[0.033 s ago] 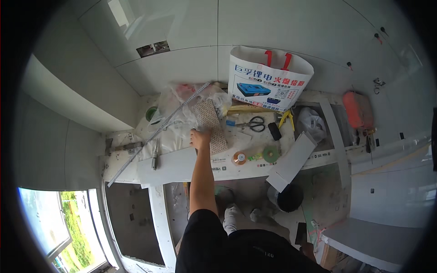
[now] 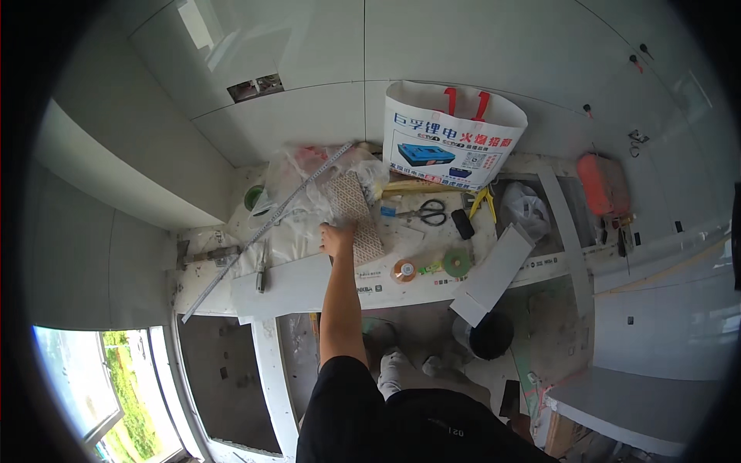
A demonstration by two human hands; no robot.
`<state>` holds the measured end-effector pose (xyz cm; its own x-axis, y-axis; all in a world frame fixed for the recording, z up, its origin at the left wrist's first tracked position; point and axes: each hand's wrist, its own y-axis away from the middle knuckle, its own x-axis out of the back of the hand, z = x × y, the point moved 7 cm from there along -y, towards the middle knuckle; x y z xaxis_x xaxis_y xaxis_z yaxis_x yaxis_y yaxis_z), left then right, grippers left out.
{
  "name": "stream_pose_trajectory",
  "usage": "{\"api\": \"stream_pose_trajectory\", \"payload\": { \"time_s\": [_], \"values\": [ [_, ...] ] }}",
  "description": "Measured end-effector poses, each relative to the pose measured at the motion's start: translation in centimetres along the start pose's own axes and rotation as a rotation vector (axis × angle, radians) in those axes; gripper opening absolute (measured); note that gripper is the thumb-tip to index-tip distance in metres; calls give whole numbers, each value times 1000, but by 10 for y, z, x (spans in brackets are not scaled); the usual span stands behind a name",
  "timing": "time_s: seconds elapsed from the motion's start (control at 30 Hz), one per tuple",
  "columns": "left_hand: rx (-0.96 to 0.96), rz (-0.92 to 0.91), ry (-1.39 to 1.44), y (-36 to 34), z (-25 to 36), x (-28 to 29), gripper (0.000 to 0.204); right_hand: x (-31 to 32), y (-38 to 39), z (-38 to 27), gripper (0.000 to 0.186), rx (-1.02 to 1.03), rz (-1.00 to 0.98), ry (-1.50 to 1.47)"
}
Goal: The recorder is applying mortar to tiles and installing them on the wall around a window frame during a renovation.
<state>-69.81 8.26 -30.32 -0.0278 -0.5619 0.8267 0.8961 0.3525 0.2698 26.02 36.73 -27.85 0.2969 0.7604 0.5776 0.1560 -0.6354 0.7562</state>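
My left hand [image 2: 337, 240] reaches over the worktop [image 2: 309, 297], fingers curled at the left edge of a beige piece with a woven-looking pattern [image 2: 360, 220]. Whatever it grips is hidden under the fingers. Crumpled clear plastic [image 2: 305, 197] lies just beyond, crossed by a long metal ruler [image 2: 270, 224]. At the lower right, my right hand [image 2: 522, 426] is partly covered by my black shirt. Its fingers close around the lower end of a dark flat rectangular thing [image 2: 510, 398].
Scissors [image 2: 431, 213], an orange tape roll [image 2: 404, 270], a green roll [image 2: 457, 264] and a yellow-handled tool [image 2: 483, 202] lie to the right. Behind stands a white bag [image 2: 455, 139]. A white panel [image 2: 494, 278] overhangs the front edge above a black bucket [image 2: 490, 337].
The view has shifted very slightly. My left hand stays beside the patterned piece, and the things on the worktop keep their places.
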Motion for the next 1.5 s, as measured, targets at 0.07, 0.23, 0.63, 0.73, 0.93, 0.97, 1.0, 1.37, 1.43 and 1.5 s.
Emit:
{"api": "stream_pose_trajectory", "payload": {
  "time_s": [0.07,0.23,0.63,0.73,0.93,0.97,1.0,1.37,1.43,1.5],
  "values": [
    [84,-105,36,-2,-4,-1,102,-15,19,4,41,22,72,-109],
    [-178,-94,203,-25,3,0,76,-59,15,42,47,27,72,-27],
    [-558,-379,729,75,-4,217,51,-40,-32,2,38,-253,60,-322],
    [-431,-672,1137,166,-33,316,81,-28,-64,-1,39,-239,-12,-244],
    [-404,-851,2059,346,-93,284,124,6,-81,-74,43,82,-272,108],
    [-403,-736,2085,366,-113,273,126,18,-79,-85,42,150,-276,131],
    [-273,-673,2090,393,-121,267,124,24,-75,-94,43,214,-282,147],
    [-38,-261,1834,495,-212,193,97,9,153,-307,35,1764,-201,470],
    [-70,-222,1856,516,-209,197,94,8,163,-289,32,1822,-176,466],
    [-119,-200,1834,527,-216,202,95,1,170,-282,30,1883,-148,469]
  ]
}}
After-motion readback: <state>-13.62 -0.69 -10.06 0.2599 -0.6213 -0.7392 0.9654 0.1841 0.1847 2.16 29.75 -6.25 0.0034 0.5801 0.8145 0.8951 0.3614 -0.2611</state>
